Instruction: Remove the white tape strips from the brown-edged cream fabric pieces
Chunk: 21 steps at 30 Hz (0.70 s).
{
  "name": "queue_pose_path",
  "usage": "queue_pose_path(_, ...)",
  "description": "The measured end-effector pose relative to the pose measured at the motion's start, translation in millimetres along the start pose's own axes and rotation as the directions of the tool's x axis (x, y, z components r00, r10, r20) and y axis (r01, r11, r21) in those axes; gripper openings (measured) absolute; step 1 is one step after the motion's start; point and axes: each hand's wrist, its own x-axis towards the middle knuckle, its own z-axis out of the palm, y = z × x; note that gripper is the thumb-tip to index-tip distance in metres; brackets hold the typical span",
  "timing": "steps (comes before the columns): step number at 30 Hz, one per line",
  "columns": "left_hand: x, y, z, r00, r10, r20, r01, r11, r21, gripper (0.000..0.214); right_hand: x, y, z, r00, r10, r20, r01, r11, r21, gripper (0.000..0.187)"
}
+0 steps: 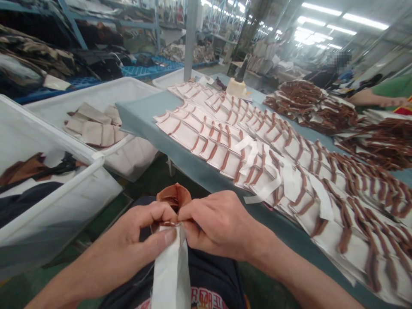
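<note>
My left hand (141,234) and my right hand (217,223) meet over my lap, both pinched on one small fabric piece (172,262). It has a white cloth body hanging down and a brown leather-like top (174,196) sticking up between my fingers. My left thumb presses the white cloth where it joins the brown trim. My right fingers curl around the same seam from the other side.
A blue-grey table (141,116) to my right carries long overlapping rows of white pieces with brown straps (257,150). Piles of brown pieces (305,105) lie farther back. White bins (96,128) with cloth stand at left. Another person's arm (376,99) rests at the far right.
</note>
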Motion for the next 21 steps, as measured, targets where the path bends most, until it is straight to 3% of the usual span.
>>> queue_pose_path(3,3,-6,1.9,0.995,-0.045,0.086,0.053,0.994,-0.101,0.030,0,5,2,0.987,0.151,0.057,-0.161,0.948,0.276,0.016)
queue_pose_path(7,4,-22,7.4,0.997,-0.040,0.069,0.053,0.980,-0.193,0.035,-3,7,5,0.960,0.259,0.103,-0.275,0.823,0.498,0.012)
queue_pose_path(12,6,-21,12.4,0.999,0.011,-0.050,-0.012,1.000,-0.026,0.037,-9,7,8,0.940,0.326,0.104,-0.315,0.703,0.638,0.006)
queue_pose_path(15,6,-12,4.3,0.999,0.011,0.031,-0.013,0.998,0.057,0.037,-10,6,7,0.918,0.366,0.155,-0.370,0.645,0.669,0.013)
queue_pose_path(18,4,-7,-9.0,0.980,-0.047,0.191,0.020,0.990,0.143,0.029,-9,7,6,0.908,0.370,0.198,-0.409,0.674,0.616,0.024)
queue_pose_path(21,2,-7,-15.1,0.971,-0.098,0.218,0.040,0.966,0.254,0.020,-12,13,5,0.906,0.358,0.224,-0.421,0.723,0.547,0.026)
